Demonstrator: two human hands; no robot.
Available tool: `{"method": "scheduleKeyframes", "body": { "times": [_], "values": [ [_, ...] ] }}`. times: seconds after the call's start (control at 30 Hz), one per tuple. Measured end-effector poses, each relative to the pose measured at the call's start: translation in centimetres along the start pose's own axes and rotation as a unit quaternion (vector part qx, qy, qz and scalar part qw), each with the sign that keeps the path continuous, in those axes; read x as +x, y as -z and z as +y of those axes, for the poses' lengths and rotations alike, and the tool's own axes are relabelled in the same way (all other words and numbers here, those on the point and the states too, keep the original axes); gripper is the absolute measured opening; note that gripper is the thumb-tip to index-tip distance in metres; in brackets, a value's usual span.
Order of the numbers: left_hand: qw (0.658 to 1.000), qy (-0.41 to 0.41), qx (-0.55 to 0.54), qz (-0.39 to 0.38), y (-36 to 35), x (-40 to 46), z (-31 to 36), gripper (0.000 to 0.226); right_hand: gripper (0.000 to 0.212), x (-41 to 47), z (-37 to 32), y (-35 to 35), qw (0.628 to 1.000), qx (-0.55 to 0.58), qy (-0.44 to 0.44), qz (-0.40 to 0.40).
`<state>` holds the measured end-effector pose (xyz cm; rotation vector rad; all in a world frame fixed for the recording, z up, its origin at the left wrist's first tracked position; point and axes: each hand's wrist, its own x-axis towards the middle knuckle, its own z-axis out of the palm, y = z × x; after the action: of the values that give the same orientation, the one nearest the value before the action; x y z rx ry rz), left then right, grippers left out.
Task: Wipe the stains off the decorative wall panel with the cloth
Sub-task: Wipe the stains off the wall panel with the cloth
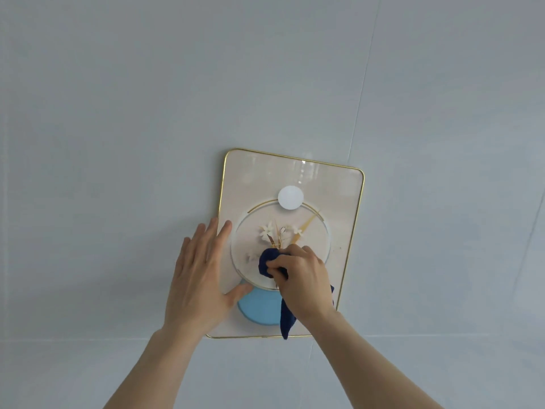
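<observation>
A decorative wall panel (333, 196) with a gold rim, a cream face, a flower motif, a white disc and a blue disc hangs slightly tilted on the wall. My right hand (303, 281) is shut on a dark blue cloth (269, 261), pressing its bunched end against the panel's round centre below the flowers; a tail of the cloth hangs down past my wrist. Spread flat over the panel's left edge and the wall is my left hand (197, 276), with its thumb on the panel beside the blue disc. Small dark specks show near the panel's right side (339, 247).
The pale grey tiled wall (147, 113) surrounds the panel on all sides, with thin joints running across it. Both my forearms reach up from the bottom of the view.
</observation>
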<state>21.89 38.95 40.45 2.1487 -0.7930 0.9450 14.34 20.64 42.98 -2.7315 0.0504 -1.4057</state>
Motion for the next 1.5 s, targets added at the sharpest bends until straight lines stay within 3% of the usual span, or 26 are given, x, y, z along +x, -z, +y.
{"method": "scheduleKeyframes", "body": {
  "times": [0.17, 0.27, 0.43, 0.57, 0.7, 0.87, 1.0, 1.13, 1.23, 1.33, 1.5],
  "values": [
    [0.999, -0.014, 0.022, -0.019, 0.0, -1.3, 0.5, 0.11, 0.018, -1.7, 5.5, 2.6, 0.971, 0.078, -0.187, 0.131],
    [0.998, -0.045, 0.041, -0.021, -1.0, -1.0, 2.1, 0.11, 0.02, -1.7, 8.7, 4.0, 0.957, 0.086, -0.236, 0.142],
    [0.993, -0.105, 0.044, -0.014, -4.5, 0.5, 6.5, 0.107, 0.03, -2.2, 11.0, 3.7, 0.97, 0.057, -0.181, 0.149],
    [0.986, -0.141, 0.085, 0.005, -7.6, 2.1, 9.2, 0.107, 0.038, -1.5, 12.0, 2.7, 0.986, 0.003, -0.072, 0.152],
    [0.98, -0.149, 0.133, 0.016, -10.4, 3.5, 10.0, 0.115, 0.053, -0.9, 13.1, 0.7, 0.994, -0.047, 0.002, 0.1],
    [0.976, -0.134, 0.171, 0.029, -12.1, 4.1, 9.7, 0.119, 0.058, -0.5, 14.9, -0.1, 0.989, -0.056, 0.047, 0.126],
    [0.975, -0.141, 0.165, 0.037, -12.2, 4.1, 9.3, 0.118, 0.054, -0.2, 15.6, -1.0, 0.978, -0.028, -0.009, 0.204],
    [0.976, -0.138, 0.167, 0.032, -12.2, 4.1, 9.4, 0.116, 0.05, -1.1, 14.4, -2.2, 0.97, 0.026, -0.062, 0.234],
    [0.978, -0.129, 0.163, 0.026, -12.1, 4.1, 9.8, 0.118, 0.049, -2.9, 14.6, -2.0, 0.981, -0.004, -0.049, 0.186],
    [0.982, -0.113, 0.151, 0.011, -11.8, 3.8, 10.6, 0.121, 0.04, -4.2, 14.7, -0.6, 0.995, -0.04, -0.051, 0.08],
    [0.99, -0.093, 0.101, -0.039, -10.3, 3.5, 11.8, 0.119, 0.025, -4.4, 14.1, 3.3, 0.978, 0.021, -0.16, -0.134]
  ]
}}
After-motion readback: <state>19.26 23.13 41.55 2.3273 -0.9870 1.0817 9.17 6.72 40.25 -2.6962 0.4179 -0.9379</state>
